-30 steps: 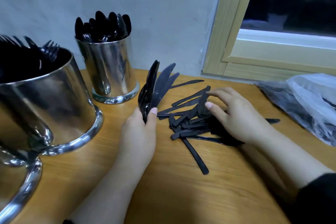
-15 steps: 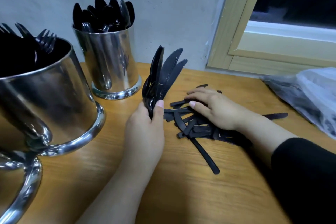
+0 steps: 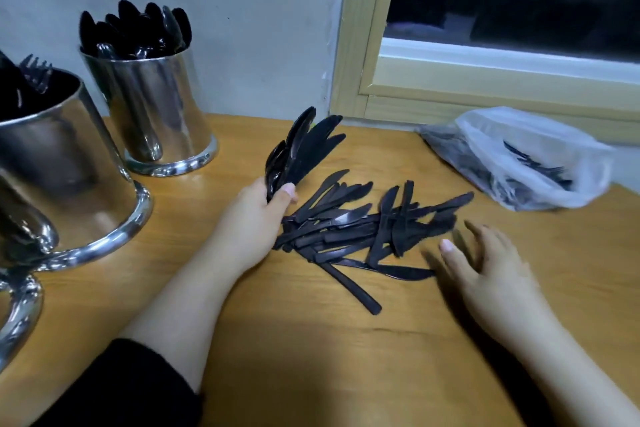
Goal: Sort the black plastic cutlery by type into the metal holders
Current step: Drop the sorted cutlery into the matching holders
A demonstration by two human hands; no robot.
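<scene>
**Hidden, cropped, blurred**

Right hand (image 3: 491, 274) motion-blurred, fingers smeared; whether it touches the knife pile (image 3: 363, 229) can't be told. Fork holder (image 3: 69, 163) at 9 o'clock cut by left edge, forks mostly dark mass. Third metal holder (image 3: 17, 308) at 8 o'clock only a rim sliver. Handles of the knife bunch (image 3: 301, 152) hidden inside left hand (image 3: 252, 218). Bag (image 3: 526, 159) at 2 o'clock: contents murky through plastic, type unclear. Spoon holder (image 3: 156, 114) hides the spoon handles.
</scene>
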